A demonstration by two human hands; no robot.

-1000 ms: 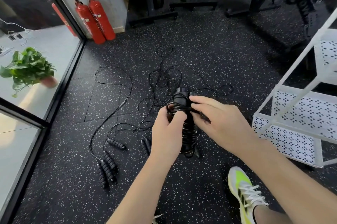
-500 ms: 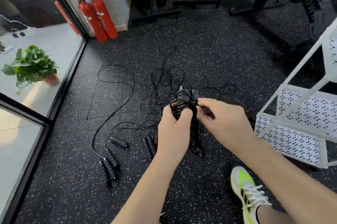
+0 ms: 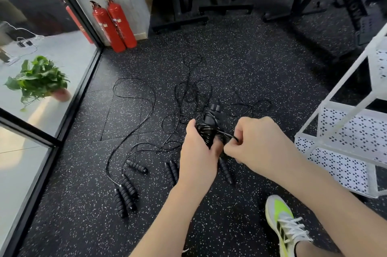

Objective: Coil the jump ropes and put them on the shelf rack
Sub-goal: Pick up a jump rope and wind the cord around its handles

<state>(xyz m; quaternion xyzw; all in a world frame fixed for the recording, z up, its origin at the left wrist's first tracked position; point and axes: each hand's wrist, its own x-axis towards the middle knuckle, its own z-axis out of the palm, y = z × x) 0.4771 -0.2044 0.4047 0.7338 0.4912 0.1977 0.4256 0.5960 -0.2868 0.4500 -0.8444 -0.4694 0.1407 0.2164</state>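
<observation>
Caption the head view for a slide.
Left hand grips rope handles; right hand pulls the cord around them.

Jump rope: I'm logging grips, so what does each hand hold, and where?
Left hand grips the jump rope handles around their wrapped middle; right hand pinches the cord's loose end.

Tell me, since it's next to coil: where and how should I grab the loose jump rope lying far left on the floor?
Grip the jump rope's paired foam handles across their ribbed middles, coming from above. They lie flat, side by side, so one hand likely takes both; the thin cord would slip.
</observation>
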